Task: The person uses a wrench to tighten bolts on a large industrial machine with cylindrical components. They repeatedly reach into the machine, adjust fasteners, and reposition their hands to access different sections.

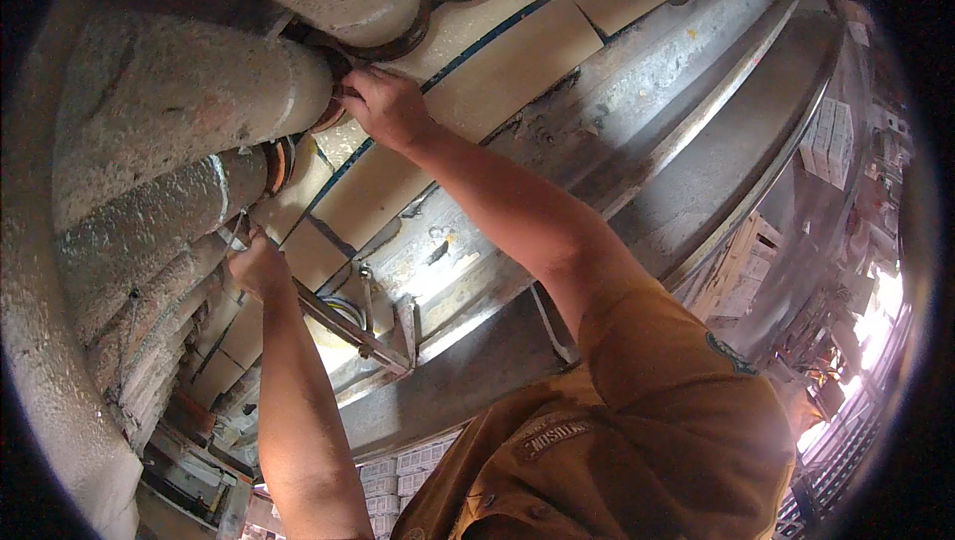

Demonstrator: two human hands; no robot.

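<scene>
- Two bare hands: the left hand (261, 264) has its fingers curled closed on one thin pale piece (235, 234), its exact kind too small to tell; the right hand (386, 107) has its fingertips bunched at a cylinder's end, and whether its grip is closed on anything I cannot tell.
- At least five rough grey cylinders (189, 107), side by side at the upper left; the left hand is just below the end of one, the right hand right at the end of the one above it.
- At least four rust-brown rings (281, 167), around the cylinders' ends.
- One metal bracket (356, 333), near the left forearm.
- Several cream panels (517, 58) in rows, parted by dark seams, beside the cylinders.
- One long grey beam (637, 83), its surface scuffed and stained, running alongside the panels.
- The room: stacked white boxes (828, 142) at the right, more at the lower edge; bright light at the far right.
</scene>
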